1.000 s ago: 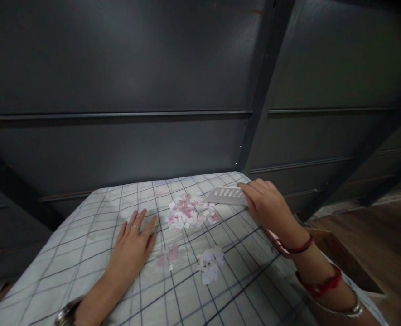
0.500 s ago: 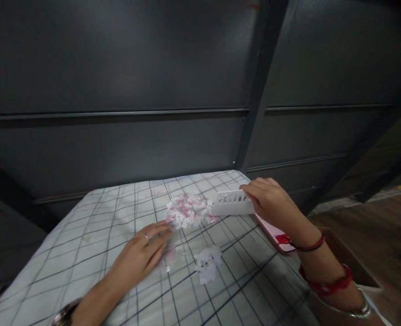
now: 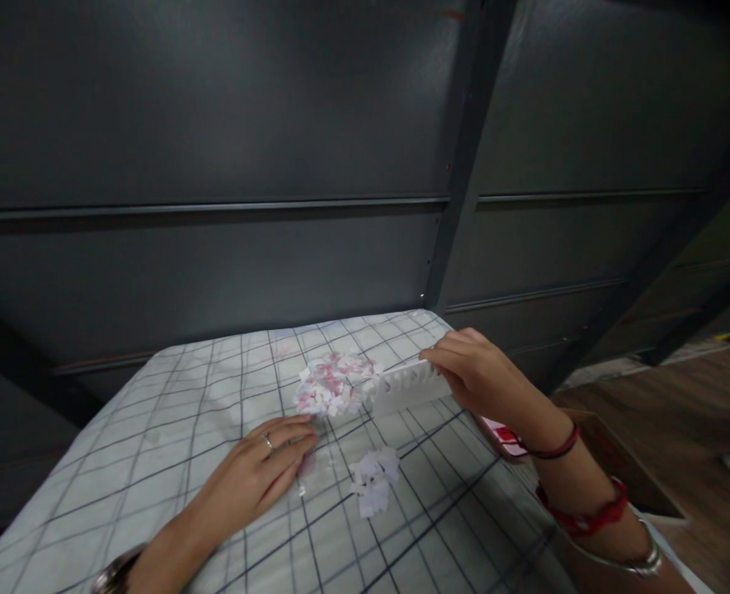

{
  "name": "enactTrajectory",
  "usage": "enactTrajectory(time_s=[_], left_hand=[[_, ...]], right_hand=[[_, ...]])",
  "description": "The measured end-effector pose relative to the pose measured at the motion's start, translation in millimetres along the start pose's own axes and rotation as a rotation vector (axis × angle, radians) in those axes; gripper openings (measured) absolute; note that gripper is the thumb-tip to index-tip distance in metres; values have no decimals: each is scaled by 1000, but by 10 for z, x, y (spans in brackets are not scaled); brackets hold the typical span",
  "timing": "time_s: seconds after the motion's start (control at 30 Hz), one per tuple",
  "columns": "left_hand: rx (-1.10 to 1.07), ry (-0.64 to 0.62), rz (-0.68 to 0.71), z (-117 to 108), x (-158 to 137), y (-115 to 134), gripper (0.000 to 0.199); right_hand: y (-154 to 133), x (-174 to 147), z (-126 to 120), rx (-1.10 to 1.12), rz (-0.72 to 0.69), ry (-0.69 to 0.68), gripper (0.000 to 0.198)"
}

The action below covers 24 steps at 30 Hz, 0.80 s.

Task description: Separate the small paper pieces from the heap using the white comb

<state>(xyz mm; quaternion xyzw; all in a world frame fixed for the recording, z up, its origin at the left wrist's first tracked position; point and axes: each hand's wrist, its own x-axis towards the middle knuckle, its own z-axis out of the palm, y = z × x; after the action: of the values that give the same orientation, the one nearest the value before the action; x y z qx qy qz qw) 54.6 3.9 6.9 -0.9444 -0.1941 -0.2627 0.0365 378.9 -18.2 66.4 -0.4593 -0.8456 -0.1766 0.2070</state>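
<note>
A loose heap of torn paper scraps (image 3: 333, 386), white with pink blotches, lies on a checked cloth (image 3: 216, 412). My right hand (image 3: 476, 371) grips the right end of a white slotted strip (image 3: 409, 392), which has a row of cut-outs along its upper side. The strip's left end is at the right edge of the heap; whether it touches is unclear. My left hand (image 3: 262, 462) rests palm down on the cloth, fingers extended, its fingertips just in front of the heap. Nearer to me is a smaller pile of plain white paper scraps (image 3: 374, 480).
A pink, flat case-like object (image 3: 504, 436) with red on it lies under my right wrist. An open cardboard box (image 3: 628, 466) stands on the floor at right. Dark metal panels (image 3: 216, 272) rise behind the cloth's far edge.
My right hand has shifted slightly left, and the strip has tilted, its left end lower and nearer to me. My left hand stays almost in place. The view has moved slightly.
</note>
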Motion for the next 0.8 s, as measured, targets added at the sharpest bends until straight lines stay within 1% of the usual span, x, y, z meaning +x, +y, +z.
enactTrajectory(time_s=[0.17, 0.27, 0.43, 0.53, 0.63, 0.73, 0.8], left_hand=[[-11, 7, 7, -4, 7, 21, 28], [-13, 24, -18, 5, -7, 14, 27], [7, 80, -77, 39, -50, -50, 26], [26, 98, -73, 48, -70, -76, 26], [34, 88, -75, 49, -82, -77, 25], [28, 73, -84, 51, -86, -74, 25], [27, 71, -89, 56, -84, -79, 26]], right_hand=[[10, 2, -7, -23, 5, 30, 25], [-10, 13, 15, -32, -7, 12, 23], [-109, 50, 52, 54, -24, -28, 24], [-95, 38, 20, 68, -24, -1, 25], [-11, -1, -24, 23, -4, 34, 23], [18, -8, -24, 6, -2, 5, 22], [-28, 17, 3, 22, -8, -20, 23]])
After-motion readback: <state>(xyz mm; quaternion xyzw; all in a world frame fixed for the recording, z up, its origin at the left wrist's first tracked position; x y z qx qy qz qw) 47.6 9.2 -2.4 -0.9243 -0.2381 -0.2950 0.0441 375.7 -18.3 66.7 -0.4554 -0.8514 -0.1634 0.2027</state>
